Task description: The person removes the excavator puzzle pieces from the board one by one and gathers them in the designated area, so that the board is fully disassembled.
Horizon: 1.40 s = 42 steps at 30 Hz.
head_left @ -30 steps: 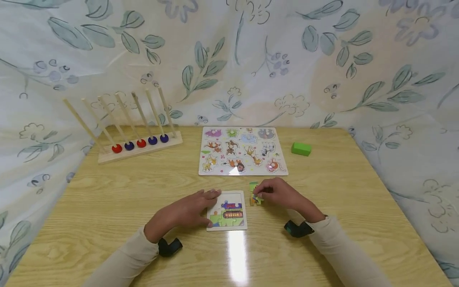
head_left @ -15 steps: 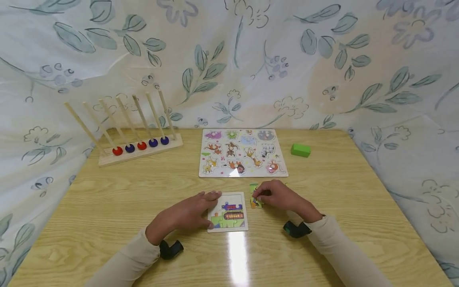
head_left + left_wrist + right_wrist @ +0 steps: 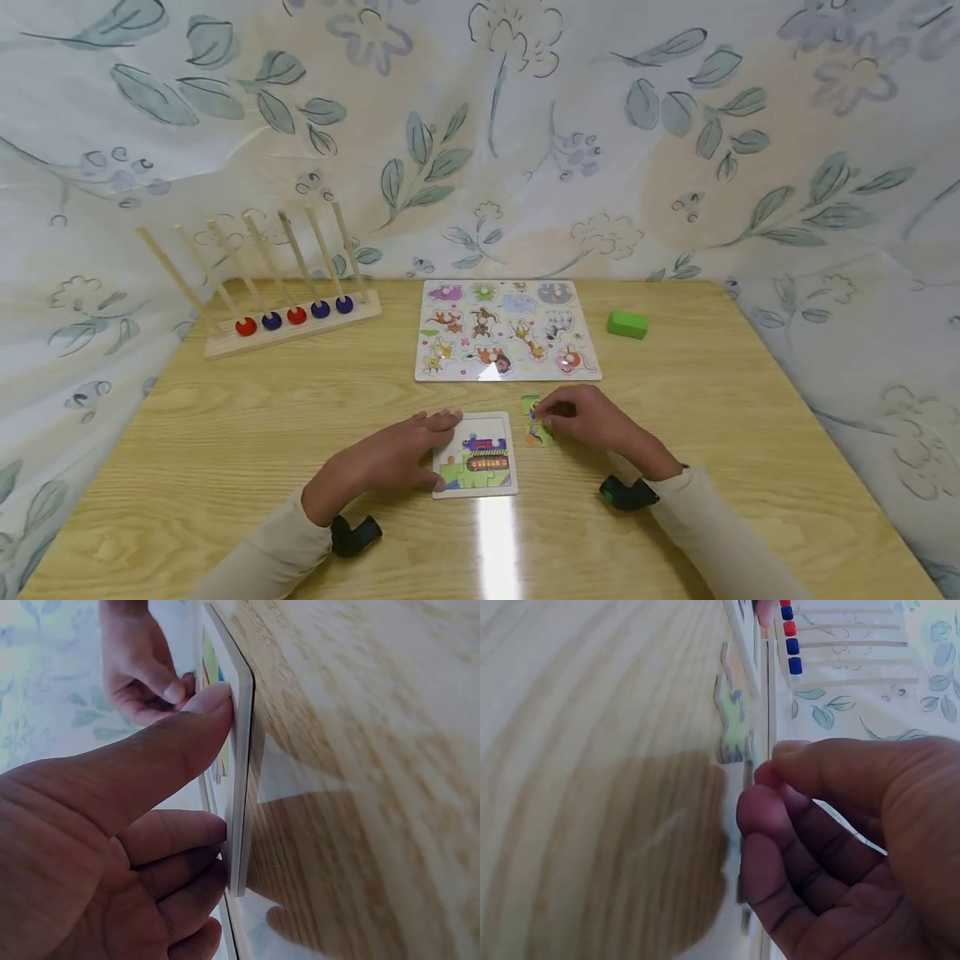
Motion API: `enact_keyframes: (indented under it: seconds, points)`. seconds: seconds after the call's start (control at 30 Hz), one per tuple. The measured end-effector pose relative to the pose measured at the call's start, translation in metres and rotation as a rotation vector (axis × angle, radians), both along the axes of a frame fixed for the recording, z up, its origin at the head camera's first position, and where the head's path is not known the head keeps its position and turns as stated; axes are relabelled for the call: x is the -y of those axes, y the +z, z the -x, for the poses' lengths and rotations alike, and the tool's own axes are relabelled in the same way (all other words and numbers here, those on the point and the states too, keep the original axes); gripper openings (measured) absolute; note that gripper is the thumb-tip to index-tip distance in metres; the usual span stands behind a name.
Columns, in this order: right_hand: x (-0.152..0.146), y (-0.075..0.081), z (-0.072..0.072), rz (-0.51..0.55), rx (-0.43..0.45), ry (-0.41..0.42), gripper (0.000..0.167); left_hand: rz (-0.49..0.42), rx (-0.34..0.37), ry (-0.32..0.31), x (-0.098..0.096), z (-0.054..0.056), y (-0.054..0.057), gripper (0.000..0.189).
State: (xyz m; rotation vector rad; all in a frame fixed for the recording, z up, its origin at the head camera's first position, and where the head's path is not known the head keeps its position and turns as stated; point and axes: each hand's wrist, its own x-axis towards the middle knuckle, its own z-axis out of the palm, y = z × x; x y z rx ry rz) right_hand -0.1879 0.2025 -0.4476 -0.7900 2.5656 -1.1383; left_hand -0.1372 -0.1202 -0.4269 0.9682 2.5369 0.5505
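Note:
A small square jigsaw board (image 3: 513, 467) lies in front of me, its lower half filled with a red, blue and green vehicle picture. My left hand (image 3: 397, 454) rests on its left side, thumb at the near corner and fingertips at the far corner; the left wrist view shows the thumb (image 3: 210, 705) pressing the pale rim. To the board's right, my right hand (image 3: 592, 421) has thumb and forefinger together at a green-and-blue jigsaw piece (image 3: 529, 405), mostly hidden by the fingertips. An orange-and-green jigsaw piece (image 3: 536, 436) lies just nearer.
Behind the hands lies an animal peg puzzle (image 3: 508, 329). A green block (image 3: 627, 325) sits to its right. At the back left stands a wooden rack (image 3: 292, 329) of upright pegs with red and blue beads. A floral cloth (image 3: 480, 125) hangs behind the table (image 3: 675, 367).
The right hand has moved slightly away from the orange-and-green jigsaw piece to the one farther back. The left hand stays on the board. The head view has tilted up a little.

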Motion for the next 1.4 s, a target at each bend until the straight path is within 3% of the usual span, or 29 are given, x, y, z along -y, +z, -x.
enact_keyframes:
  seconds: [0.2, 0.4, 0.77, 1.4]
  points:
    - [0.006, 0.001, -0.008, 0.034, 0.024, 0.026, 0.013, 0.016, 0.001, -0.001, 0.000, -0.001, 0.001, 0.075]
    - [0.021, 0.012, -0.013, 0.021, 0.030, 0.066, 0.015, 0.015, -0.005, -0.008, -0.002, 0.004, 0.002, 0.075]
    - [0.060, 0.017, -0.014, 0.105, 0.153, 0.172, 0.021, 0.003, 0.003, -0.003, -0.004, 0.005, 0.004, 0.074]
    - [0.078, 0.011, -0.010, 0.097, 0.197, 0.160, 0.022, -0.021, 0.018, 0.015, 0.000, 0.005, 0.000, 0.074]
